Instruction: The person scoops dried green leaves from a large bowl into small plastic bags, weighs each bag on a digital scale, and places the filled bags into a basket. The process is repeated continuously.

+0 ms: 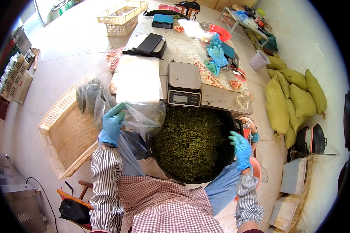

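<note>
My left hand (pixel 112 122), in a blue glove, pinches a clear plastic bag (pixel 142 118) that hangs over the left rim of a large black tub. The tub (pixel 188 143) between my legs holds small dark green dried granules or leaves. My gloved right hand (pixel 240 147) is above the tub's right side, fingers apart and holding nothing. A digital scale (pixel 184 79) stands at the table edge beyond the tub, beside a pale flat sheet or stack (pixel 138 79). Clear bags with dark contents (pixel 90 95) sit left of it.
The table (pixel 217 93) bears more scales, crumpled blue bags (pixel 216 54) and red scraps. A plastic crate (pixel 56 136) lies at left. Yellow-green sacks (pixel 291 97), a white bucket (pixel 259 60) and a black pan (pixel 314 139) are at right; a pink bucket (pixel 256 167) is by my right leg.
</note>
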A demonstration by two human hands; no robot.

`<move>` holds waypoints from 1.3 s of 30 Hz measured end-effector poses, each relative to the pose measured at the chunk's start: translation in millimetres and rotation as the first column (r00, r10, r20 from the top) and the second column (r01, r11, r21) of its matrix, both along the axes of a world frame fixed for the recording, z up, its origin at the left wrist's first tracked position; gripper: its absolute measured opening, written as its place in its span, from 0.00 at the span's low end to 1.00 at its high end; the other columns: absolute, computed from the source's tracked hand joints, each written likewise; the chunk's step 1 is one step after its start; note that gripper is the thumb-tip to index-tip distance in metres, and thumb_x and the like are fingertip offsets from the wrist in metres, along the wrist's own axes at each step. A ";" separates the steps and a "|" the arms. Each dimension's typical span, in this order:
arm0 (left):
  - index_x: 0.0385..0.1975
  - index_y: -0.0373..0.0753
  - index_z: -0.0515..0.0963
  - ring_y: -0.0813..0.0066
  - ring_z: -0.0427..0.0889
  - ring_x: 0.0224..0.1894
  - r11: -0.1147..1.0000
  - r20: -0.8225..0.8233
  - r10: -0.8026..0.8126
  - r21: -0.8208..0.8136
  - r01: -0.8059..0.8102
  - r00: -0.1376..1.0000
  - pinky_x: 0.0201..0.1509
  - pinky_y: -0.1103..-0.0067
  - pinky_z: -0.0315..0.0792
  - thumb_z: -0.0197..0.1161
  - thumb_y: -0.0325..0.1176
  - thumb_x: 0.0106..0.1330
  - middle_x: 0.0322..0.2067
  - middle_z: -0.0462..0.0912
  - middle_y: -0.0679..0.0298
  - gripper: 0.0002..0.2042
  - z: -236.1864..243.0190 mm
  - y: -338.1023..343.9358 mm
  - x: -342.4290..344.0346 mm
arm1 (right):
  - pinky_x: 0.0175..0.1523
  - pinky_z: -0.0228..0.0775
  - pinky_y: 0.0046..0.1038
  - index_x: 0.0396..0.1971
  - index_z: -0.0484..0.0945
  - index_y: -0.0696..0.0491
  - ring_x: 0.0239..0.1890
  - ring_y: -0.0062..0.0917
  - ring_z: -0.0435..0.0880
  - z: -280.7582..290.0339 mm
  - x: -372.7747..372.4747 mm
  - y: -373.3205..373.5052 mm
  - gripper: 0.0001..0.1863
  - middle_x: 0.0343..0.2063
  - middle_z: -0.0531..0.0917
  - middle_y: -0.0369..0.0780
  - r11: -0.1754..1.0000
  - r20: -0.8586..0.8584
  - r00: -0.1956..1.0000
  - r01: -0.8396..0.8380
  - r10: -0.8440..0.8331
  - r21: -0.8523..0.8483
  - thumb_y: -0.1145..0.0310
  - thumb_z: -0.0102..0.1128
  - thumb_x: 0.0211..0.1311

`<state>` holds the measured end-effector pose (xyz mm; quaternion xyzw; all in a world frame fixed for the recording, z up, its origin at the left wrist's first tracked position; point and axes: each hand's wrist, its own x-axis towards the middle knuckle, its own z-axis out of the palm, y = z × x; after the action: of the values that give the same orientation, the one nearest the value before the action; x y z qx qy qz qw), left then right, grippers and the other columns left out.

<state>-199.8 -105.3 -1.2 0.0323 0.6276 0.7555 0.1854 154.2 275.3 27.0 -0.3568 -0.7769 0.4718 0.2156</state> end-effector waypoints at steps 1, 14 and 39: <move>0.56 0.32 0.81 0.88 0.68 0.22 1.000 0.020 -0.001 0.017 0.001 1.000 0.24 0.87 0.62 0.61 0.21 0.67 0.29 0.81 0.71 0.17 0.9 1.2 0.2 | 0.48 0.78 0.24 0.50 0.86 0.55 0.40 0.19 0.86 17.3 -22.5 -38.9 0.13 0.44 0.89 0.38 0.997 0.040 0.997 -0.061 0.059 0.040 0.67 0.63 0.69; 0.57 0.37 0.81 0.89 0.72 0.26 0.993 0.049 -0.084 -0.076 0.087 0.995 0.28 0.89 0.68 0.60 0.23 0.68 0.45 0.87 0.67 0.17 12.0 4.0 2.6 | 0.45 0.76 0.33 0.38 0.90 0.46 0.37 0.33 0.82 -37.2 -124.2 -132.9 0.10 0.33 0.83 0.39 0.792 0.307 0.860 -0.501 0.409 0.349 0.72 0.67 0.58; 0.57 0.38 0.82 0.90 0.69 0.25 0.996 0.039 -0.093 -0.008 0.093 0.995 0.25 0.90 0.64 0.60 0.23 0.68 0.31 0.79 0.75 0.17 0.9 5.4 -0.9 | 0.73 0.57 0.41 0.70 0.69 0.48 0.71 0.46 0.66 -85.9 -85.4 -105.1 0.35 0.67 0.70 0.54 0.945 0.105 0.994 -0.016 -0.020 0.327 0.41 0.54 0.71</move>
<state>-200.6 -100.0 -0.3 0.0461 0.6255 0.7434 0.2324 68.8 170.3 -58.9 -0.3414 -0.8545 0.3163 0.2305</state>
